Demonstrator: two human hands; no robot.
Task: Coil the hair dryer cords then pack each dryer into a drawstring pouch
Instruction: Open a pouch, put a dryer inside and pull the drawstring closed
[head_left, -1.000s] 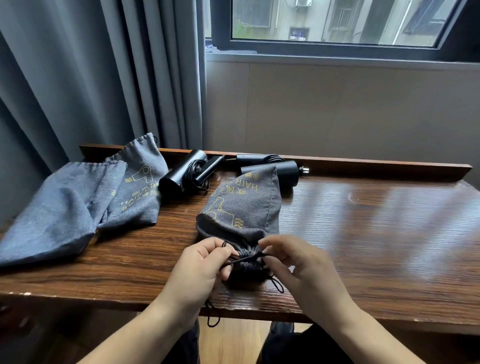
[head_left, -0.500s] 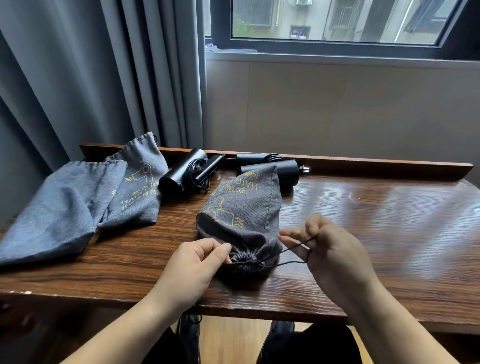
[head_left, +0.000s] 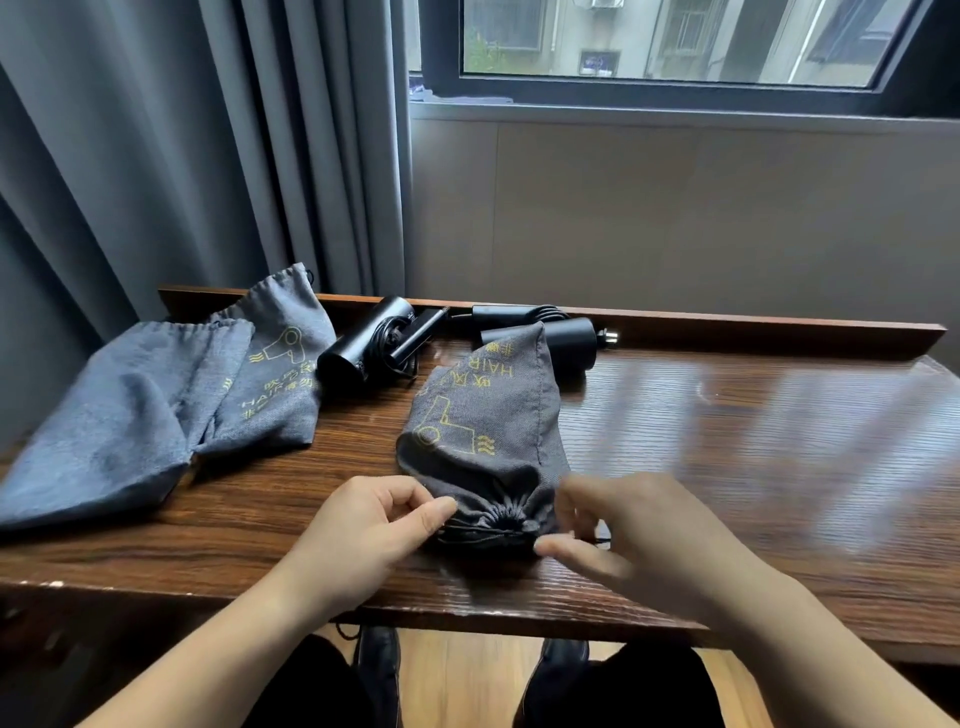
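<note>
Hands: left hand (head_left: 363, 525) pinches the cord at the filled pouch's (head_left: 483, 441) cinched mouth; right hand (head_left: 644, 535) blurred, grip unclear.
Tabletop (head_left: 727, 467): under both.
Empty pouches (head_left: 156, 395): far left.
Dryers (head_left: 374, 343): beyond the hands.

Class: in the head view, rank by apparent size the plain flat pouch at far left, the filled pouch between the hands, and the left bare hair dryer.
1. plain flat pouch
2. filled pouch
3. left bare hair dryer

The dryer lies farthest from the camera, so its true size is unsure.
</note>
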